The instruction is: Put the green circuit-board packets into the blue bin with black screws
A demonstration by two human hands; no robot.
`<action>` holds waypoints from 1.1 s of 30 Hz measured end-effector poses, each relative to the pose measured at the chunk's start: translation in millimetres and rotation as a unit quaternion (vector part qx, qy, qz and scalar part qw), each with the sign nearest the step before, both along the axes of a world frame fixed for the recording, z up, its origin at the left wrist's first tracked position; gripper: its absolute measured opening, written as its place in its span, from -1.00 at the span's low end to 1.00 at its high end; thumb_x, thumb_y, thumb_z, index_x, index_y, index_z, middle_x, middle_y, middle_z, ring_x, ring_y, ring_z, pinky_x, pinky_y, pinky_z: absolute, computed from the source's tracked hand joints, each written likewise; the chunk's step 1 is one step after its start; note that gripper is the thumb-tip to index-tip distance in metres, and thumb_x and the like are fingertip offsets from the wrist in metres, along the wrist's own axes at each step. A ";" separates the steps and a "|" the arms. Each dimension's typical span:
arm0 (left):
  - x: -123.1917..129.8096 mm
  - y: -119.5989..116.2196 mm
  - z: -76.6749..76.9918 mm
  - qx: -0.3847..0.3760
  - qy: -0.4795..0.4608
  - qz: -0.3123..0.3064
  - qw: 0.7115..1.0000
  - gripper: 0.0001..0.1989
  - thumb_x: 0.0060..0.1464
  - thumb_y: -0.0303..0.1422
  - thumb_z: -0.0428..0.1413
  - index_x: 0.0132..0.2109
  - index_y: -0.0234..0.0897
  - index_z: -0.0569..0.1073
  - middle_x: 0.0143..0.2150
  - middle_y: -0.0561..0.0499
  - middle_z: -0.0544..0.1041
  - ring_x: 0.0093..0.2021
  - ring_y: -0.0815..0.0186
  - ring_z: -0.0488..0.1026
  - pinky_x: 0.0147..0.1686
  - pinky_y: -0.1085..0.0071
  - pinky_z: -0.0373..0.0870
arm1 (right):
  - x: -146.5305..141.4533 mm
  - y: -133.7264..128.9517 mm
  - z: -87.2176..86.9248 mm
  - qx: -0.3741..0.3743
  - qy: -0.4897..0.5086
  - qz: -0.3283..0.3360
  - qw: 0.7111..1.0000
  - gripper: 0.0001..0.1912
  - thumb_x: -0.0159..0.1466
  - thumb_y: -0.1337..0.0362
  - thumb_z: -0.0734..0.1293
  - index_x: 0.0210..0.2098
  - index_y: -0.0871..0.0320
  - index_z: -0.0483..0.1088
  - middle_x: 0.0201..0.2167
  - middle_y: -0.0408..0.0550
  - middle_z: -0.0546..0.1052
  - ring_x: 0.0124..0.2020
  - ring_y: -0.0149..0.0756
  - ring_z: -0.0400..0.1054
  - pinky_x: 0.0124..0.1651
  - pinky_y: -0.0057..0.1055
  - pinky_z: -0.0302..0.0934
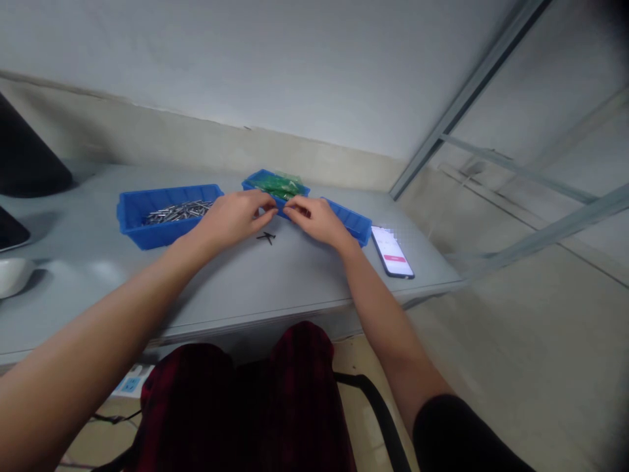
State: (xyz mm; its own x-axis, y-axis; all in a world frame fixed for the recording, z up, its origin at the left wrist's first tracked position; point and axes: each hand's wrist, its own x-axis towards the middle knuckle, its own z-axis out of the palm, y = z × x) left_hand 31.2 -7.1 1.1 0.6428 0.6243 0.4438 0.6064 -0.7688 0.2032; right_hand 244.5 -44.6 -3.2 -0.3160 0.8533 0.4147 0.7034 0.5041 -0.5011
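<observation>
My left hand [240, 215] is raised over the grey table, its thumb and forefinger curled together in a pinch. Facing it, my right hand [318, 219] has its fingertips drawn together too, a small gap away. Whatever lies between the fingertips is too small to make out. Both hands are in front of a small blue bin [280, 204] holding green plastic bags [278, 185]. A few dark screws [266, 237] lie on the table just below my left hand. Left of that hand, a larger blue bin [157, 237] contains many loose metal screws or nails [179, 212].
Behind my right hand stands another blue bin [361, 226], partly hidden. A phone [393, 252] with a lit screen lies beside it. A white object [14, 276] and dark objects [29, 151] are at the left. A metal frame [457, 98] rises at the right.
</observation>
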 end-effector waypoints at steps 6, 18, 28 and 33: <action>0.6 -1.0 0.3 0.008 0.001 0.001 1.000 -0.66 0.24 -0.24 -0.05 -0.02 -0.24 0.53 -0.13 -0.08 0.61 -0.23 0.18 0.53 -0.25 0.34 0.36 | 0.5 1.2 -1.4 0.005 0.004 0.006 1.000 -0.70 0.37 0.09 0.19 -0.21 0.12 0.47 -0.39 -0.12 0.48 -0.39 -0.36 0.25 -0.26 -0.43 0.06; 0.6 -0.4 0.1 0.010 0.006 0.009 1.000 -0.65 0.25 -0.22 -0.06 -0.02 -0.23 0.53 -0.13 -0.08 0.61 -0.20 0.18 0.54 -0.22 0.35 0.38 | 0.6 0.8 -1.5 0.006 -0.007 0.009 1.000 -0.70 0.38 0.11 0.18 -0.21 0.13 0.47 -0.32 -0.10 0.53 -0.36 -0.36 0.29 -0.23 -0.43 0.08; -0.5 0.1 0.0 -0.002 0.002 0.013 1.000 -0.66 0.25 -0.22 -0.03 0.00 -0.22 0.54 -0.12 -0.09 0.61 -0.16 0.15 0.54 -0.17 0.33 0.38 | 0.1 0.2 0.0 0.003 -0.012 0.007 1.000 -0.69 0.38 0.11 0.18 -0.22 0.13 0.48 -0.31 -0.09 0.53 -0.35 -0.35 0.29 -0.23 -0.43 0.08; 0.1 -1.8 1.8 -0.001 0.007 0.021 1.000 -0.66 0.25 -0.22 -0.04 -0.01 -0.22 0.54 -0.13 -0.09 0.61 -0.18 0.14 0.54 -0.21 0.33 0.38 | 0.6 1.2 -0.9 0.006 -0.009 0.006 1.000 -0.70 0.38 0.11 0.18 -0.22 0.13 0.47 -0.32 -0.10 0.53 -0.36 -0.37 0.29 -0.23 -0.43 0.08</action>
